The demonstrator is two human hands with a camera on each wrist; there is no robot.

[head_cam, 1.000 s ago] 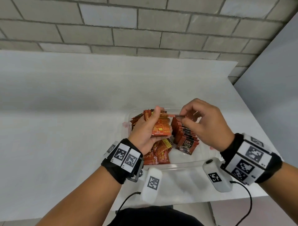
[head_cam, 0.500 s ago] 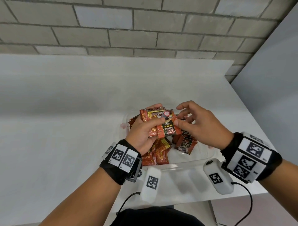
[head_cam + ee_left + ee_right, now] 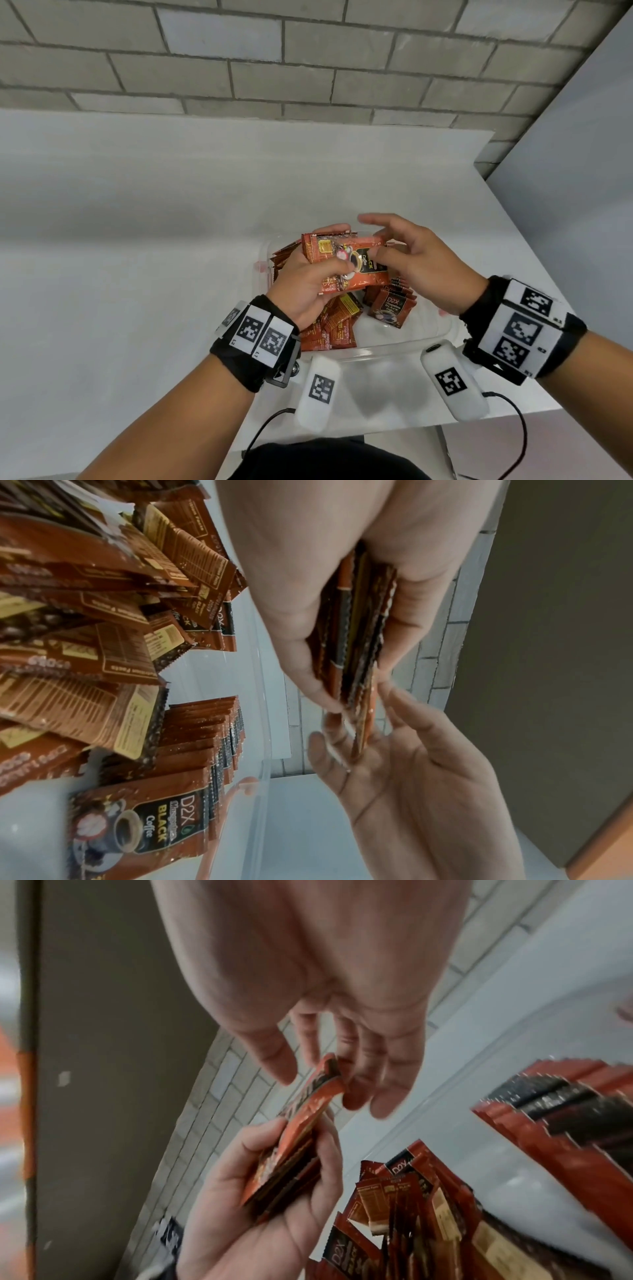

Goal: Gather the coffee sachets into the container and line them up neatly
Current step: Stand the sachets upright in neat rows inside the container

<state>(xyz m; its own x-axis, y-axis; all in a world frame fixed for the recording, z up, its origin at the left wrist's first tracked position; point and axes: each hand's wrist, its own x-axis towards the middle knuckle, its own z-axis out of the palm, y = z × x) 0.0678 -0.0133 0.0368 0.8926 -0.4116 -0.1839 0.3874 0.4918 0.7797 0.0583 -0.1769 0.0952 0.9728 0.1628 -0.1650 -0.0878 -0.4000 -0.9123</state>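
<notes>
My left hand grips a stack of orange and black coffee sachets above the clear plastic container. My right hand is beside the stack, fingers straight and spread, thumb against its right end. The left wrist view shows the stack edge-on, with the right hand's fingers touching its end. A lined-up row of sachets stands on the container's right side. Loose sachets lie piled on its left side, partly hidden under my left hand.
The container sits near the front right corner of a white table. A grey brick wall runs behind, and a grey panel stands to the right. Cables hang from both wrist cameras below the table edge.
A second ago my right hand pinched a single sachet at the stack. It laid it on top, face up, and now has let go with its fingers spread at the stack's end.
</notes>
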